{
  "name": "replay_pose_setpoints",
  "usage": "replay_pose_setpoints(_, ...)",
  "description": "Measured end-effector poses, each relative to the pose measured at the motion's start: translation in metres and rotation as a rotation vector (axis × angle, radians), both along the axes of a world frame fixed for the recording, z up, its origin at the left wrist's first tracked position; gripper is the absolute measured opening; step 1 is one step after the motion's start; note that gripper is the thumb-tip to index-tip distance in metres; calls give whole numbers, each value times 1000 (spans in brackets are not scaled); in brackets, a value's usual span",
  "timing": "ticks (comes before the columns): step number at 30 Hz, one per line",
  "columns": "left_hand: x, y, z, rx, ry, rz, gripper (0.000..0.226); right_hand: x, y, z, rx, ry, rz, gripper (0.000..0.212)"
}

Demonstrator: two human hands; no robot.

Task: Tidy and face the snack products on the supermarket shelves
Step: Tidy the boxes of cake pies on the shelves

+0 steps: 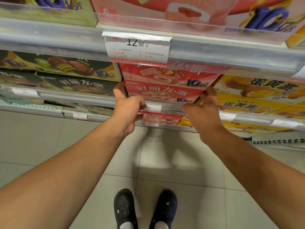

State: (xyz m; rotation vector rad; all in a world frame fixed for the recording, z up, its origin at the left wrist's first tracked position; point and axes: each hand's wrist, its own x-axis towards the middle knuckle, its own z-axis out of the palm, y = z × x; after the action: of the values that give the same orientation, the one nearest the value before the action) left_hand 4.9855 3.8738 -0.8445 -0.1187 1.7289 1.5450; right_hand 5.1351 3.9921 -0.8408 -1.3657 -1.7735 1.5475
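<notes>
Both hands reach to a red strawberry pie box (162, 92) on the middle shelf: the left hand (127, 107) holds its left end with fingers curled round the corner and thumb up, and the right hand (202, 109) grips its right end. That box lies under a second red box (166, 75), between dark chocolate pie boxes (72, 83) on the left and yellow egg-yolk pie boxes (257, 96) on the right. A price tag (137, 47) reading 12.90 hangs on the nearer upper shelf rail (231, 53), and below lie pale floor tiles (165, 162) and two black clogs (145, 209).
</notes>
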Motion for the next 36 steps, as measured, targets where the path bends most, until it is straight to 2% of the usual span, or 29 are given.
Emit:
replay_pose_setpoints(3,7,4,2,-28,27,-109,48,0,1,-1,1,-18,-4,70)
replay_pose_setpoints(7,10,7,2,-14,84,26,46,-2,6,-6,7,-23,-18,71)
replay_pose_setpoints(13,7,-4,-2,-8,151,-46,76,-11,4,-12,-68,72,10,83)
replay_pose_setpoints(16,10,-5,-5,31,143,-31,77,-16,0,-7,-106,167,-34,98)
replay_pose_setpoints(25,16,-2,-2,77,154,-42,79,-37,-13,8,-78,254,-191,112)
replay_pose_setpoints(31,16,7,-3,177,14,56,80,-33,-7,1,-64,159,-125,115)
replay_pose_setpoints(36,13,14,-1,107,49,85,62,-32,1,-2,-77,55,-80,119)
